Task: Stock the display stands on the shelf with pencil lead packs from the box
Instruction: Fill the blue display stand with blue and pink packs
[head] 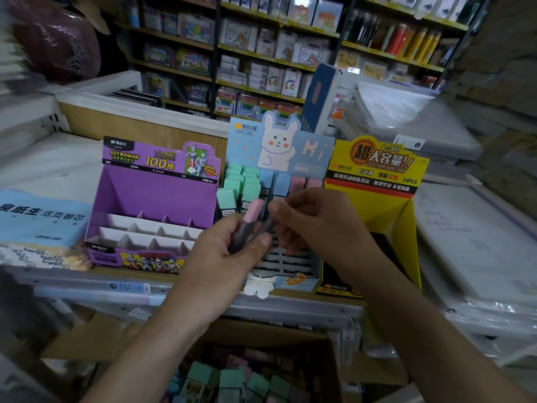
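- Pencil lead packs: two slim cases with dark translucent bodies, one topped by a slanted pink cap, held side by side in front of the blue stand.
- Left hand: fingers and thumb curled round the lower bodies of the cases.
- Right hand: thumb and curled fingers pinch the upper end of the second case, hiding its cap.
- Blue stand: printed card with a rabbit-shaped header; rows of mint, blue and pink caps stand in it.
- Purple stand: glossy card to the left, with stepped white dividers.
- Yellow stand: card to the right, with a dark interior.
- Shelf: its metal-edged board carries all three stands.
- Box: brown cardboard below the shelf, holding loose pastel-capped packs, blurred.
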A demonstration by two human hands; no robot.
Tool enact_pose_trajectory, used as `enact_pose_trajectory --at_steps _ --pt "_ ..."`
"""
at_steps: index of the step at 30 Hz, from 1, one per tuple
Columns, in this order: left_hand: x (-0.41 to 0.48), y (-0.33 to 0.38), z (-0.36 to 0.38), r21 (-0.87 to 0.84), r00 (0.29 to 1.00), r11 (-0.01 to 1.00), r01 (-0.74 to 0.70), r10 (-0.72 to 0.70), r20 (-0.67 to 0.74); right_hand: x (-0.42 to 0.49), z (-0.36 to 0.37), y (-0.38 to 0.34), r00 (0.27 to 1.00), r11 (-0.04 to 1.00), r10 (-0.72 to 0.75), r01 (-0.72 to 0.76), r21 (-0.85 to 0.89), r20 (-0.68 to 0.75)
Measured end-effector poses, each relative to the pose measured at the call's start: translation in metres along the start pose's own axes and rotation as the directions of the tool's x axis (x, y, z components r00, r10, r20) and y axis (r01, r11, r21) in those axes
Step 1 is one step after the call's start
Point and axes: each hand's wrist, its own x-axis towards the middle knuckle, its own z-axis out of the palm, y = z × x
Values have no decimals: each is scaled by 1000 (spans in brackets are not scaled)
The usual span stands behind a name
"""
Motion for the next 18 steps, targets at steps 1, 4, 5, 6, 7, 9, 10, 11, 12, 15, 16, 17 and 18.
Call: enact_pose_trajectory --at_steps 1,4,5,6,7,9,10,11,12,15,16,17,18 --pt "0 1 0 4 1000 1000 1 -1 -1 1 -1 0 1000 1000 4 -4 3 1" --pt "-1 2 1 15 1000 1000 9 -9 -5 1 -5 -1 1000 999 12 -12 35 2" --pt "-1 2 0 16 1000 1000 9 -9 -1 1 -7 -1 1000 999 11 -12 39 1" --pt "-1 2 0 5 1000 1000 12 -12 3 1 -9 -2 1000 999 10 -10 42 -2" --pt "0 3 0 -12 1000 1000 19 -19 4 1 -12 -3 1000 999 8 -7 49 -8" --pt "1 1 -1 -15 999 999 37 -37 -7 3 -20 -6 999 999 -12 13 52 -34" --pt "2 0 -1 -2 999 999 45 -45 -15 4 -25 -8 998 998 -33 35 44 -51" --pt "3 -1 -2 1 999 999 51 -51 -20 6 -29 -10 996 997 -62 65 35 -69" --pt "4 -2 -2 -13 998 998 58 -58 -20 7 -33 -12 991 995 -96 98 23 -94" --pt "6 -4 -2 -67 996 994 86 -87 -15 12 -43 -14 958 974 -215 196 -114 -187" --pt "6 -4 -2 -69 996 994 90 -91 -14 13 -45 -14 946 959 -252 216 -182 -205" --pt "7 -5 -2 -67 996 994 92 -93 -14 15 -46 -14 936 945 -280 230 -233 -213" --pt "7 -5 -2 -62 995 994 94 -95 -16 17 -46 -14 928 933 -301 240 -266 -219"
